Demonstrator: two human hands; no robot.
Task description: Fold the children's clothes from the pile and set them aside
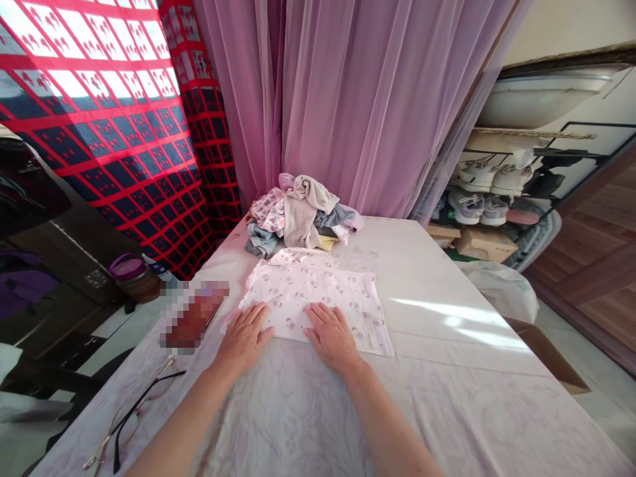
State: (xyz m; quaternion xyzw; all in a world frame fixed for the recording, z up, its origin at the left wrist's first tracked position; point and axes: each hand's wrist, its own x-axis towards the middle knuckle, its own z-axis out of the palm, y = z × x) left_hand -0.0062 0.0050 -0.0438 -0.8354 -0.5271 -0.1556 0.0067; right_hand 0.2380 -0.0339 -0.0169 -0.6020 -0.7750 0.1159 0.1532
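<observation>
At the frame's centre, the left hand [246, 338] and right hand [334, 336] lie flat, thumbs spread, pinching nothing, on the pale printed garment [318, 288], seemingly smoothing it, and moving on would likely call for gripping an edge

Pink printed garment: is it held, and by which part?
Nothing is held; left hand and right hand rest palm-down on the near part of the garment.

The head camera faces down across the table [447, 404].
</observation>
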